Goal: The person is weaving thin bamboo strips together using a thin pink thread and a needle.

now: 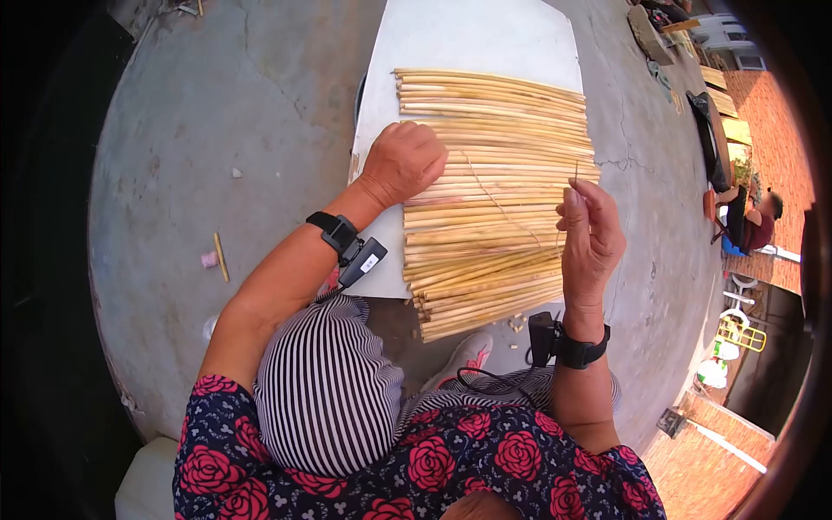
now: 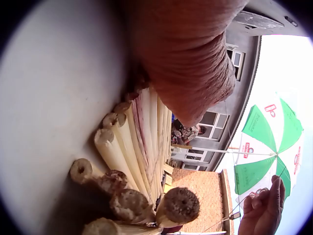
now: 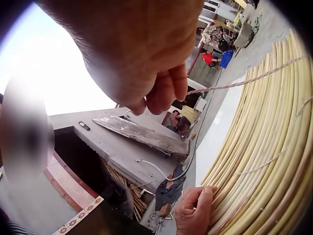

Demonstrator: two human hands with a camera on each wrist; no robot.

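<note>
Pale yellow stalks [image 1: 485,186] lie side by side in a row on a white board [image 1: 477,35]. Their cut ends [image 2: 178,205] show a pithy core in the left wrist view. At the row's left edge my left hand [image 1: 403,160] grips the stalk ends with curled fingers, its palm side hidden from the head view. Over the right ends, my right hand [image 1: 594,238] pinches a thin needle [image 1: 576,169] between thumb and fingertips. A twisted twine [image 3: 244,82] runs from that hand over the stalks. Another length of twine [image 1: 498,204] lies slantwise across them.
A pink spool [image 1: 209,259] and a short stalk piece [image 1: 221,257] lie on the concrete floor to the left. Small stalk offcuts [image 1: 517,323] lie beside the shoe [image 1: 472,351]. Another person [image 1: 761,221] sits far right.
</note>
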